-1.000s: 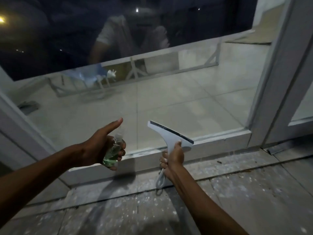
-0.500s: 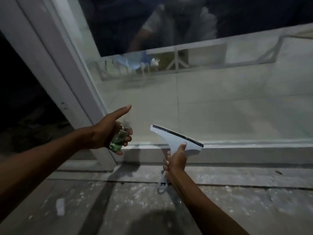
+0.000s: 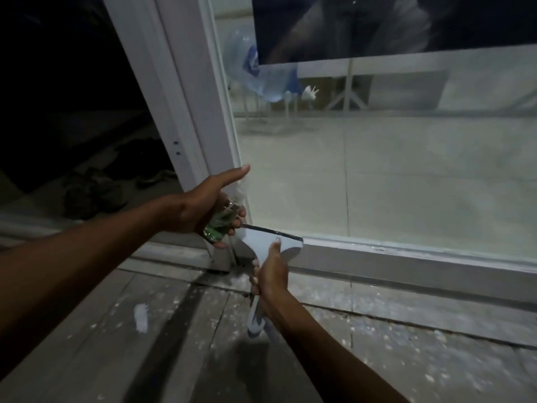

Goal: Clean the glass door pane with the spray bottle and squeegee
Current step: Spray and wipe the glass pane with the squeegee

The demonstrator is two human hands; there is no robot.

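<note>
The glass door pane (image 3: 392, 175) fills the upper right, framed in white (image 3: 186, 112). My left hand (image 3: 203, 207) grips a small clear spray bottle (image 3: 222, 221) with greenish liquid, index finger stretched toward the pane's lower left corner. My right hand (image 3: 271, 274) grips the handle of a white squeegee (image 3: 271, 241). Its dark rubber blade lies near the bottom edge of the glass, just right of the bottle. The blade's left end is hidden behind my left fingers.
A white bottom rail (image 3: 421, 257) runs under the pane. The floor (image 3: 145, 344) is grey and speckled with white paint flecks. Left of the frame is a dark opening (image 3: 58, 112) with footwear-like shapes (image 3: 93, 193) on the ground. The glass reflects a person and a railing.
The view has swung left and closer to the pane's lower left corner. Both hands moved up to the glass; the squeegee blade now sits at the pane's bottom edge, close beside the bottle.
</note>
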